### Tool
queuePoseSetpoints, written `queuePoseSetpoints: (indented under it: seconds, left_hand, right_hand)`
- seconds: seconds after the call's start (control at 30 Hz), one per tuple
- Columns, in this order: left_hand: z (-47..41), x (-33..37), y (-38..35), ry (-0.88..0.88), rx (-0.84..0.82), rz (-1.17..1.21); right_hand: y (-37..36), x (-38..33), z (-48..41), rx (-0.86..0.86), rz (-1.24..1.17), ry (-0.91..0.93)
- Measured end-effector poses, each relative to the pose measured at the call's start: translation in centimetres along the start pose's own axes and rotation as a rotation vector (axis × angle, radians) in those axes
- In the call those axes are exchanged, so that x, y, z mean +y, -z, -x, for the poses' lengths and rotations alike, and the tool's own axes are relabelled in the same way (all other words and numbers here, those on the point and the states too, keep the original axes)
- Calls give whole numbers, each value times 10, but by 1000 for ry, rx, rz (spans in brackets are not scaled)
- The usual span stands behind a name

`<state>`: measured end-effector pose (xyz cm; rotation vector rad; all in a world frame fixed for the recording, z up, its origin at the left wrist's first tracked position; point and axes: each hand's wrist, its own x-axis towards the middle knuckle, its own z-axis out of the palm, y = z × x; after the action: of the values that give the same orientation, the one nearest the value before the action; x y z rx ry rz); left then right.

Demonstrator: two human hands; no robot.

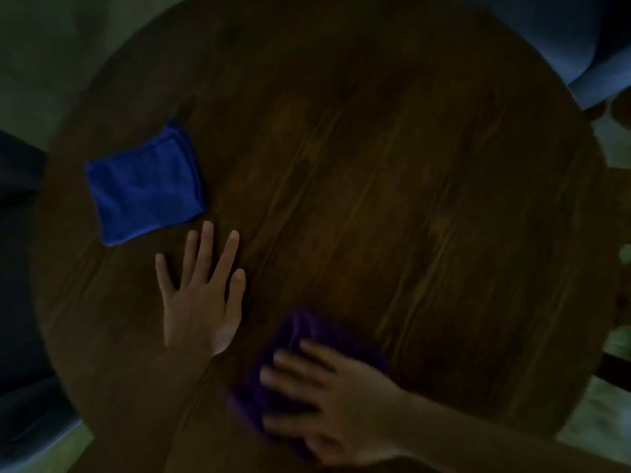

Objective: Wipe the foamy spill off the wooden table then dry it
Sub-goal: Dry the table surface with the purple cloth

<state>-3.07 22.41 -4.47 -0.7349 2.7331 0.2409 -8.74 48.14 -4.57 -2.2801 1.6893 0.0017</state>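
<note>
The round wooden table (375,165) fills the dim view. My right hand (334,401) presses flat on a crumpled purple cloth (300,343) near the table's front edge; the hand is blurred. My left hand (201,295) lies flat on the bare wood to the left of it, fingers spread, holding nothing. A folded blue cloth (146,186) rests on the table just beyond my left fingertips, apart from them. I cannot make out any foam on the dark wood.
A pale blue upholstered chair (580,46) stands past the table's far right edge. Another dark blue seat (20,302) is at the left. Floor shows at the right (614,353) and lower left.
</note>
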Motion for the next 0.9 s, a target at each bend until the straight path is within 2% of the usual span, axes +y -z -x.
queuePoseSetpoints:
  seconds: [0.07, 0.1, 0.17, 0.23, 0.37, 0.43, 0.47, 0.5, 0.57, 0.67, 0.73, 0.77, 0.8, 0.83, 0.9]
  left_hand:
    - [0, -1, 0, -4, 12, 8]
    - [-1, -1, 1, -7, 13, 5]
    - [-2, -2, 1, -14, -4, -10]
    - [-3, -3, 1, -14, -19, -26]
    - [-3, -2, 3, -18, -21, -31]
    - [-3, -3, 3, -28, -18, -26]
    - [-3, -3, 2, -31, -8, -23]
    - [-3, -4, 2, -29, -3, -20]
    - [-3, -5, 2, -25, -10, -20]
    - [-3, -4, 1, -18, -17, -19]
    - [-3, -4, 0, -24, -9, -17]
    - [-2, -3, 0, -25, -9, -19]
    - [-2, -3, -1, -25, -7, -20]
    - [-2, -2, -1, -24, -6, -19]
    - [-2, -1, 0, -24, -12, -16]
  right_hand:
    - [-10, -1, 21, -98, 111, 256]
    - [-14, 14, 32, -95, 97, 287]
    - [-6, 59, 51, -27, -2, 174]
    - [15, 121, 66, 72, -76, -130]
    - [36, 231, 85, 272, -101, -1055]
    - [42, 235, 61, 303, -191, -1448]
    - [45, 221, 42, 321, -230, -1529]
    - [43, 199, 24, 338, -197, -1493]
    - [36, 133, -1, 296, -88, -1170]
    - [5, 15, 12, 76, -67, -331]
    - [-13, -6, 50, -66, 129, 174]
    - [-21, 8, 71, -81, 216, 311]
    - [-24, 31, 92, -77, 250, 315]
    - [-24, 58, 111, -36, 213, 212]
    - [-16, 109, 147, 119, 80, -192]
